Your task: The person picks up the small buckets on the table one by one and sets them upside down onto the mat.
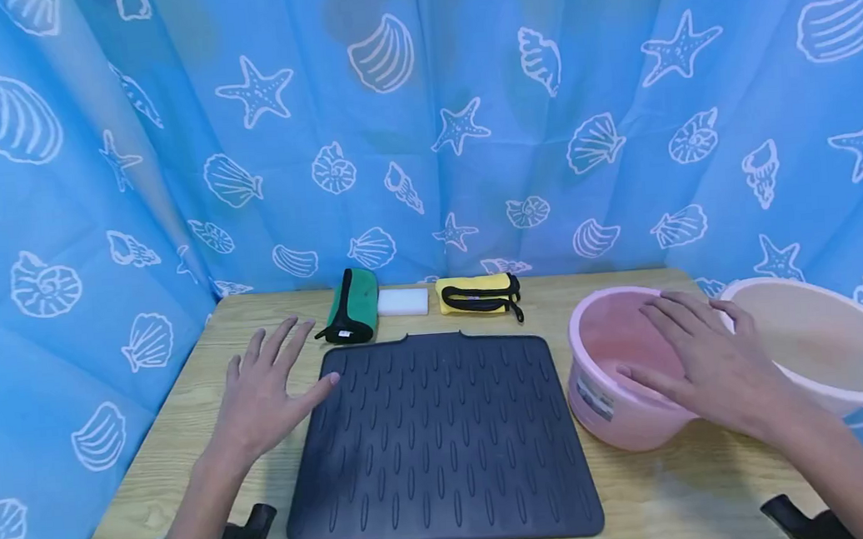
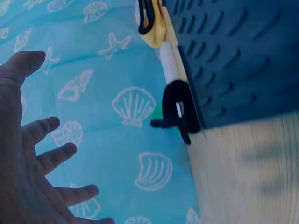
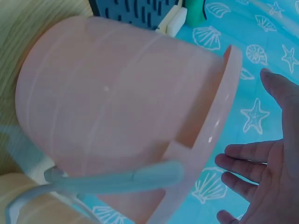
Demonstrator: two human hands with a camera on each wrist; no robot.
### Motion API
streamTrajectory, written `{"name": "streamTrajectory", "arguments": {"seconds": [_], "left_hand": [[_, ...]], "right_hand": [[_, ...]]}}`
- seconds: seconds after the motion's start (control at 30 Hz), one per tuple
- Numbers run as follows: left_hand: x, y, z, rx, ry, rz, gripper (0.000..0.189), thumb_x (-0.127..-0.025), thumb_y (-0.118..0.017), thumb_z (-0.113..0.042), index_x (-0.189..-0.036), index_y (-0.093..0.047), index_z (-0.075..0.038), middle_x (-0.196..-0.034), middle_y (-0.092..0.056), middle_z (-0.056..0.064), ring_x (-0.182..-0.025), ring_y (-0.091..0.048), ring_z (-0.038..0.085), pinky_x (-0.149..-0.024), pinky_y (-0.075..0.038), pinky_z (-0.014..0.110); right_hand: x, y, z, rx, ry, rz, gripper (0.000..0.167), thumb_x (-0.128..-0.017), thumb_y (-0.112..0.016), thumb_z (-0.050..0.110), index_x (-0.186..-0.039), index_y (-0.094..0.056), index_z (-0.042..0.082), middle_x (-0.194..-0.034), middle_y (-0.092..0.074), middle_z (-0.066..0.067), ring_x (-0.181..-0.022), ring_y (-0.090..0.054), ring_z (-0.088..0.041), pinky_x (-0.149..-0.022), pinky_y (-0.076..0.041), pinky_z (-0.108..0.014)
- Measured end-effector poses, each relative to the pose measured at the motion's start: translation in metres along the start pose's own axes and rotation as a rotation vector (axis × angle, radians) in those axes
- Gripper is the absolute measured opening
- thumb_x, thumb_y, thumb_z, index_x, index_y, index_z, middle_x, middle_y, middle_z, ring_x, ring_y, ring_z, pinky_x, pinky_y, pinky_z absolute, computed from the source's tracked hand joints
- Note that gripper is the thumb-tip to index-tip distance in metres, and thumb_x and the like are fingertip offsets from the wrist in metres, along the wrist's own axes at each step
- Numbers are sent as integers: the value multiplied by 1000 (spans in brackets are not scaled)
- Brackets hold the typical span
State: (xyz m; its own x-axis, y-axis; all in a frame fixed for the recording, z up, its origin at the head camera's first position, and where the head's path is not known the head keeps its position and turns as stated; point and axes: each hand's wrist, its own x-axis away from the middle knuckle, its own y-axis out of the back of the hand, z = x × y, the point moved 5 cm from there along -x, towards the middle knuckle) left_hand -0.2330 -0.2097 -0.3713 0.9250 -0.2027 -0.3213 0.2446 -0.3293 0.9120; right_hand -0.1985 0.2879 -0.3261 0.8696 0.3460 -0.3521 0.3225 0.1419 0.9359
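Observation:
My left hand (image 1: pixel 263 398) hovers over the table beside the left edge of a dark ribbed mat (image 1: pixel 444 444), fingers spread and holding nothing. In the left wrist view the same hand (image 2: pixel 28 154) shows its fingers apart. Over the rim of a pink bucket (image 1: pixel 630 423) my right hand (image 1: pixel 716 366) stretches out with straight fingers, nothing in its grasp. The right wrist view has the bucket (image 3: pixel 117 102) large in front, its handle (image 3: pixel 121 177) hanging at the side, with the right hand (image 3: pixel 266 163) just past the rim.
Behind the mat lie a folded green cloth (image 1: pixel 361 304) with black edging, a white sponge block (image 1: pixel 402 302) and a rolled yellow cloth (image 1: pixel 478 293). A pale basin (image 1: pixel 835 341) stands right of the bucket. A blue shell-print curtain (image 1: pixel 422 136) encloses the wooden table (image 1: pixel 184 387).

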Motion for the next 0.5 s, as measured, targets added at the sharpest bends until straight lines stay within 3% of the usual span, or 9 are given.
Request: {"name": "streamTrajectory", "arguments": {"seconds": [0.23,0.5], "left_hand": [[2,-13,-17,56,-37,-9,83,-91,-59,-64,-157,-33,-22,-158,-33,12,-142,-27,47,-100,-28,75],[5,-29,-30,116,-42,-11,82,-91,-61,-61,-158,-33,-25,-157,-35,10,-141,-33,41,-102,-30,72]], "right_hand": [[1,-4,15,-11,33,41,77,-88,-65,59,-137,-57,0,-141,-52,-21,-134,-39,-39,-96,-26,-66],[-4,-10,34,-6,133,-70,66,-84,-72,54,-125,-67,2,-125,-65,-17,-122,-53,-38,-93,-35,-62]]}}
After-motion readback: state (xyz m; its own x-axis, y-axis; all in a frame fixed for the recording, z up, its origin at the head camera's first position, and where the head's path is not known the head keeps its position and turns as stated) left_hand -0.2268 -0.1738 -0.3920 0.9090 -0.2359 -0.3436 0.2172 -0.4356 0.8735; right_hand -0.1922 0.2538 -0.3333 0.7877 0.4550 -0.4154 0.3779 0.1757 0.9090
